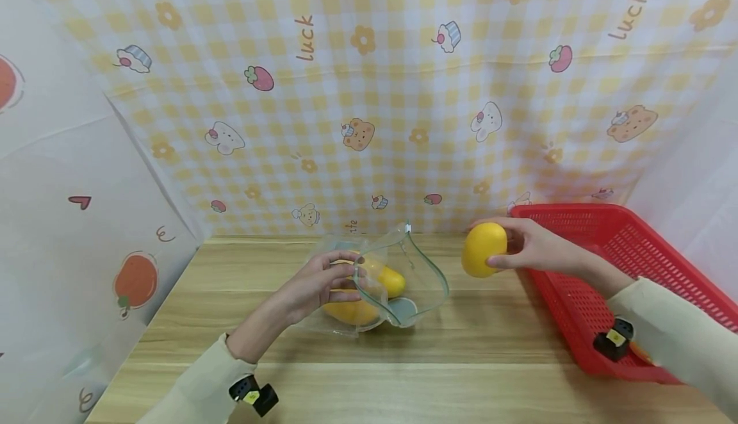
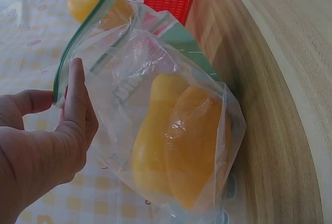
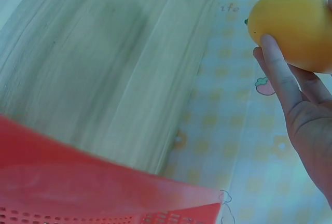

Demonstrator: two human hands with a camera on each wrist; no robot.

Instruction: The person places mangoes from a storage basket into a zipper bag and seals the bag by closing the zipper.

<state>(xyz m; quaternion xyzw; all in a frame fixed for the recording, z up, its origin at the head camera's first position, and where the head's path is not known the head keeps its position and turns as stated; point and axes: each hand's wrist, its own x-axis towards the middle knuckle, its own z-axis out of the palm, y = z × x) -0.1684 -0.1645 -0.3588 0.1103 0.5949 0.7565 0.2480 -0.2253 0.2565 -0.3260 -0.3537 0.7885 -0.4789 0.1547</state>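
A clear zip bag (image 1: 426, 283) with a green-edged mouth lies on the table, its mouth spread toward the right. My left hand (image 1: 314, 288) pinches the near-left rim of that mouth between thumb and fingers. Inside the bag, the left wrist view shows a yellow pear-shaped fruit (image 2: 154, 136) beside an orange, longer fruit (image 2: 193, 146). To the right of the mouth, above the table, my right hand (image 1: 539, 246) grips a yellow mango (image 1: 483, 252). A small green stem shows on that mango in the right wrist view. Mango and bag are apart.
A red perforated plastic basket (image 1: 553, 296) stands at the right, under my right forearm. Something orange (image 1: 641, 353) shows in its near end, mostly hidden by the sleeve. Behind the wooden table (image 1: 461, 385) hangs a yellow checked cloth (image 1: 403, 91).
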